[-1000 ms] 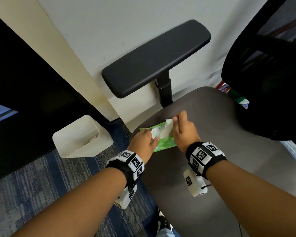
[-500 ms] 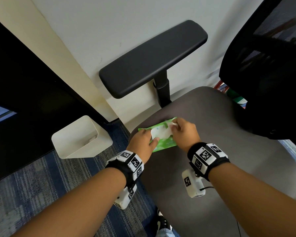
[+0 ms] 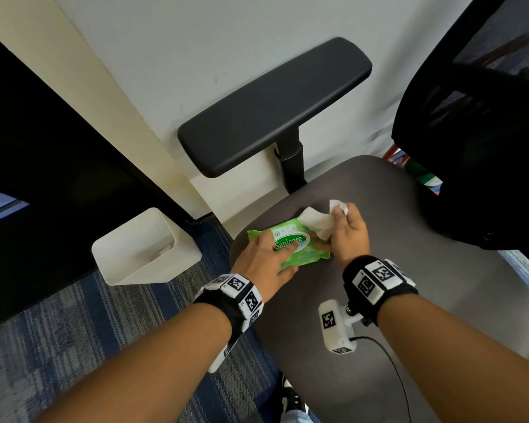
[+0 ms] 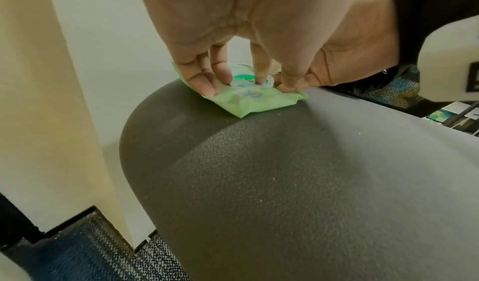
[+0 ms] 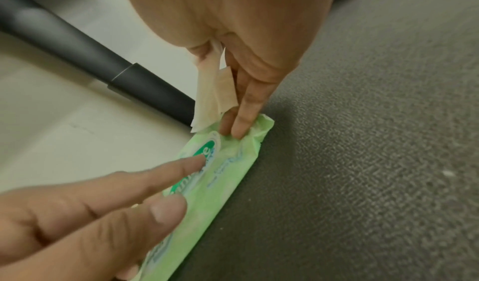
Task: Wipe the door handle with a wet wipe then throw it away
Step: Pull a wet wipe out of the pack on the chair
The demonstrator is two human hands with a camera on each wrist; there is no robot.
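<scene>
A green wet-wipe pack [image 3: 290, 244] [image 4: 249, 99] [image 5: 207, 183] lies on the grey chair seat [image 3: 394, 285]. My left hand [image 3: 264, 261] [image 4: 233, 74] presses straight fingers down on the pack's label. My right hand [image 3: 345, 232] [image 5: 233, 101] pinches a white wet wipe [image 3: 318, 221] [image 5: 210, 92] that hangs over the pack's right end, while its lower fingers touch that end of the pack. No door handle is in view.
A white waste bin [image 3: 144, 248] stands on the blue carpet left of the chair, beside a dark door [image 3: 37, 178]. The chair's black armrest [image 3: 272, 108] juts over the seat's far edge and its mesh back [image 3: 486, 117] rises at right.
My right hand has drawn a white wipe up and to the right, out of the pack. The left hand's fingers have spread flat over the pack's label.
</scene>
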